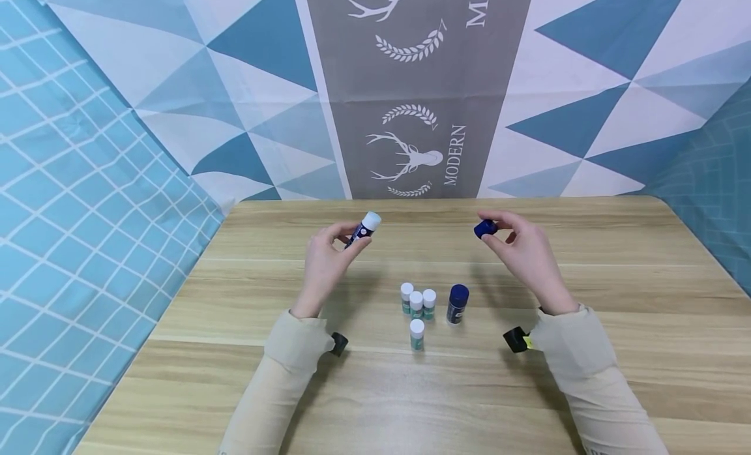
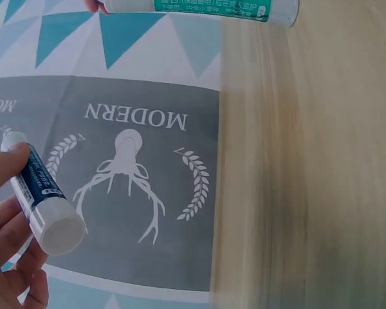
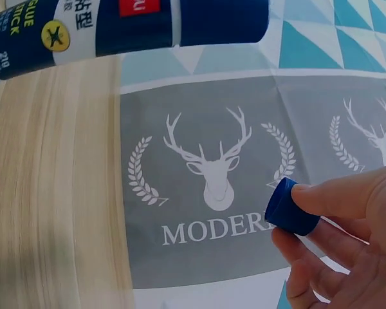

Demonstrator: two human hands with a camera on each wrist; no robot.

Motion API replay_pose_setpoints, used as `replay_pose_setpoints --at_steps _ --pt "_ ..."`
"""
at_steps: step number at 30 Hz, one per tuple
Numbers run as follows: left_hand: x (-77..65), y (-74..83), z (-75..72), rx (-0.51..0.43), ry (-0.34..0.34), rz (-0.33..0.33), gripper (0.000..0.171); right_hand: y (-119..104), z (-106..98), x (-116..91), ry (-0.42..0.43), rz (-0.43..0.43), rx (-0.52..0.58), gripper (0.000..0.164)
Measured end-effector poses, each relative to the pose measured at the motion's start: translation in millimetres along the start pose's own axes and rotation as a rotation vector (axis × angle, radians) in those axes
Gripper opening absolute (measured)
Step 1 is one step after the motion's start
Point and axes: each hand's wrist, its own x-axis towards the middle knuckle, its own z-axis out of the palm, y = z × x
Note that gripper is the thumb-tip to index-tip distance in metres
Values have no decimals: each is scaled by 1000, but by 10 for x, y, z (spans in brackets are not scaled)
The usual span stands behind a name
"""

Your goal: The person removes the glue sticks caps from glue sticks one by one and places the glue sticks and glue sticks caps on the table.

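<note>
Around a slim glue stick (image 1: pixel 362 231) with a dark blue label, my left hand (image 1: pixel 324 264) closes its thumb and fingers; the tilted stick's wide white end (image 2: pixel 62 230) points away from the palm in the left wrist view. My right hand (image 1: pixel 528 251) pinches a dark blue cap (image 1: pixel 485 229) between thumb and fingers, its hollow mouth showing in the right wrist view. Both hands are raised over the table, well apart. Between them, nearer the wearer, a blue-capped glue stick (image 1: pixel 457 305) stands upright beside several smaller white-capped, green-labelled sticks (image 1: pixel 416 306).
One white-capped stick (image 1: pixel 417 335) stands a little in front of the cluster. The wooden table (image 1: pixel 235 298) ends at a patterned cloth backdrop (image 1: pixel 411 103), with blue checked cloth (image 1: pixel 76 201) along the left side.
</note>
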Motion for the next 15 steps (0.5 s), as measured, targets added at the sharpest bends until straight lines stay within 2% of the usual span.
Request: replay_pose_setpoints --at_steps 10,15 --pt "12 -49 8 3 -4 -54 29 76 18 11 -33 -30 -66 32" --pt "16 -65 13 -10 -18 -73 27 121 39 24 -71 -10 -64 33"
